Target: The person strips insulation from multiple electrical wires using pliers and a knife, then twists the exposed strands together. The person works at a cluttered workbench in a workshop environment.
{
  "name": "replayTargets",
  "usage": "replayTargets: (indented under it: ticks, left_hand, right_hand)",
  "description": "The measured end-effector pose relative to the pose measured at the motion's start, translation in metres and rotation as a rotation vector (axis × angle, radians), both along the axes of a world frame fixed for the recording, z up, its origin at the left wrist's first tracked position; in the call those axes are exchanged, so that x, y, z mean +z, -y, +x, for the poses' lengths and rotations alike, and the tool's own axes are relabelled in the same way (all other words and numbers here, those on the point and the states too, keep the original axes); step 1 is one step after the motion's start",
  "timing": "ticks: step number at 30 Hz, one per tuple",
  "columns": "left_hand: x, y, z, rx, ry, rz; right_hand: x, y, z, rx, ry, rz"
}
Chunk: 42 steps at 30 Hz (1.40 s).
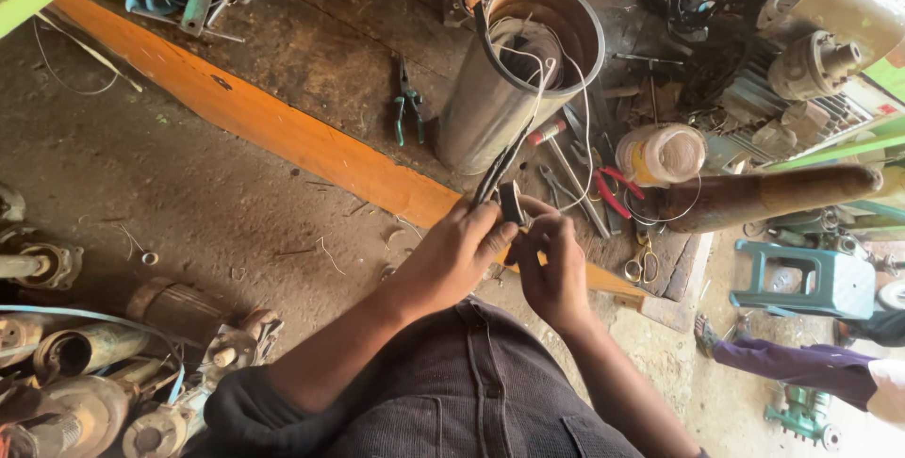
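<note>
We are pinching black cables (497, 171) with our left hand (459, 253) and black tape (512, 204) with our right hand (551, 265); a steel cylinder (517, 72), pliers (407, 100) and scissors (644, 260) are crowding the bench (283, 128).

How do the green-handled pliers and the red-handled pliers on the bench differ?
The green-handled pliers lie alone on bare, dirty bench top left of the metal cylinder; the red-handled pliers lie in a clutter of tools and wires right of it. The green pair points roughly up the picture, the red pair slants. The green pair is farther from the hands; the red pair lies nearer the right hand. Neither is held.
</note>
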State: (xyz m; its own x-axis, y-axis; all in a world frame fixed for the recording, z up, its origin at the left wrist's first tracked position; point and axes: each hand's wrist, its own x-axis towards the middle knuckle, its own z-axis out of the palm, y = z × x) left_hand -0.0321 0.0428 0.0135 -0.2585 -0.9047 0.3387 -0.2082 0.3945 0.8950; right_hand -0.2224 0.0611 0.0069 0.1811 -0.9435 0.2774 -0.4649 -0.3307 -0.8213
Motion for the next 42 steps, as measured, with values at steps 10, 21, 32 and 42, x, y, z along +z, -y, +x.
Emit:
replayTargets:
  ticks: [10,21,32,42]
  left_hand:
    - [0.017,0.010,0.018,-0.006,-0.055,0.058]
    - [0.009,0.005,0.003,0.040,0.012,-0.104]
    - [0.010,0.012,0.014,0.042,-0.038,-0.063]
    - [0.010,0.007,-0.002,0.123,-0.003,-0.097]
  right_hand:
    - [0.054,-0.018,-0.015,0.152,0.652,0.266]
    - [-0.002,-0.001,0.000,-0.060,-0.351,-0.197]
    - [0.050,-0.010,-0.019,0.140,0.761,0.377]
    - [0.006,-0.004,0.002,0.028,-0.127,-0.039]
